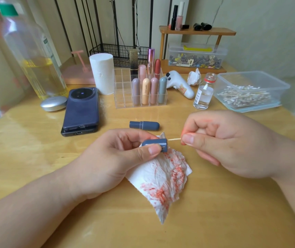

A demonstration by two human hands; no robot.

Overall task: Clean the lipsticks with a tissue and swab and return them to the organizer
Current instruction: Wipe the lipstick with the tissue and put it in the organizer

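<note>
Left hand: fingers gripped grey cap against stained tissue.
Right hand: fingers pinched swab, end at cap's mouth.

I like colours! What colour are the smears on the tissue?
Reddish-orange on the tissue, head view.

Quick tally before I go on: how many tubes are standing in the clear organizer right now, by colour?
Pink tubes: 3
Mauve tube: 1
Peach tube: 1
Grey-blue tube: 1
Red-brown tube: 1
Gold-and-black tube: 1
Total in the organizer: 8
</note>
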